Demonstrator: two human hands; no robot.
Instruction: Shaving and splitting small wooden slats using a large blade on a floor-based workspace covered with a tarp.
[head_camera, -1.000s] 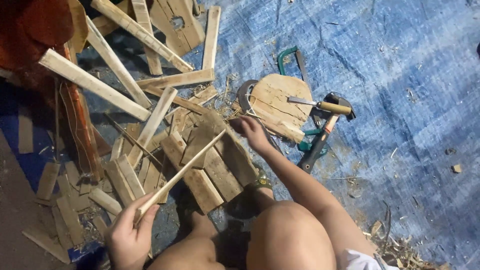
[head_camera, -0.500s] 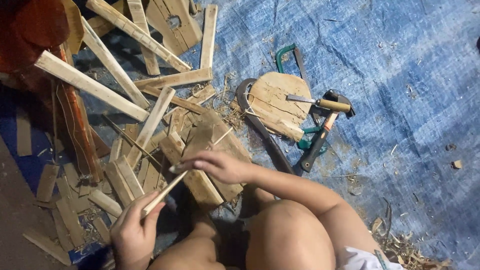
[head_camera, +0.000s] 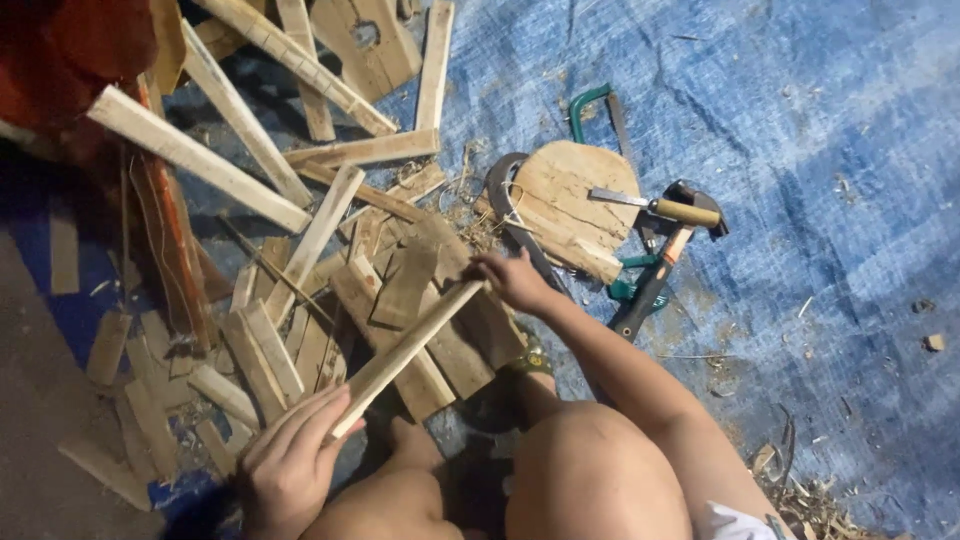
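Nearest: two bare knees at bottom centre and right, seated over the blue tarp (head_camera: 820, 150).

Left hand (head_camera: 290, 465), near left: fingers curled loosely round the near end of a thin wooden slat (head_camera: 405, 350), thumb side up, a grasp rather than a clench. Slat tilted up and away to the right, raised above the pile below it.

Right hand (head_camera: 515, 280), mid-frame: fingers bent down onto the far end of the same slat, pinching it at the tip. Both hands thus on one piece, one at each end. Forearm running back toward the near right.

Beneath and left of the slat: heap of short wood offcuts (head_camera: 300, 340), overlapping, no flat gap between them. Further left, bare dark ground (head_camera: 40, 420) with a few loose scraps.

Just right of the right hand: round wooden board (head_camera: 575, 205) lying flat on the tarp, a chisel with pale handle (head_camera: 655, 207) resting across its right edge. Hammer (head_camera: 655, 280) just beside, head at the far end, handle pointing near. Green-framed saw (head_camera: 595, 110) at the board's far edge, partly hidden under it.

Far left: longer planks (head_camera: 195, 155) crossing one another, and a red-orange mass (head_camera: 60, 60) in the corner; cannot tell what it is.

Open room: tarp to the right and far right of the tools mostly bare, only chips and shavings (head_camera: 810, 490) near the right knee. Left side crowded up to the tarp's edge.
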